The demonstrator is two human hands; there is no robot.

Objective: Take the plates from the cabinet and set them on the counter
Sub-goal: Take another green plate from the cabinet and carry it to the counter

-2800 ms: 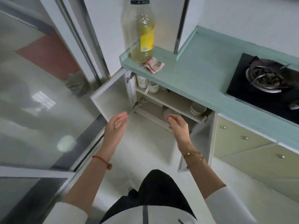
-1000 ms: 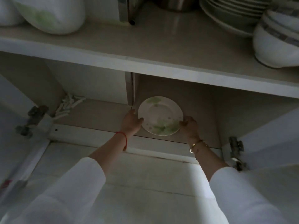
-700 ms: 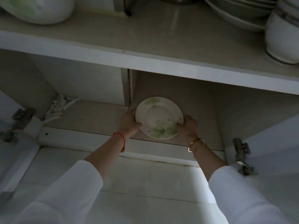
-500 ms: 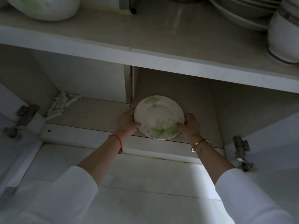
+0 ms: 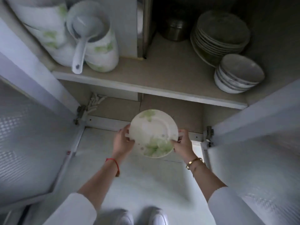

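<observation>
Both arms outstretched, left hand [image 5: 122,142] and right hand [image 5: 182,145] level, fingers [image 5: 178,135] seemingly curled in grip.

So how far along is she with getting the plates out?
Early. Done: both cabinet doors stand open. In hand: one round white plate with green leaves, gripped by left hand and right hand, just outside the cabinet. Left: setting it on the counter, out of view; the grey plate stack remains shelved.

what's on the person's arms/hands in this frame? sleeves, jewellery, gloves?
No gloves: both hands are bare. Left hand has a thin red string bracelet at the wrist. Right hand has gold bangles at the wrist; how many is hard to tell. Both arms wear white long sleeves, the left sleeve and right sleeve pushed up, leaving the forearms uncovered.
</observation>
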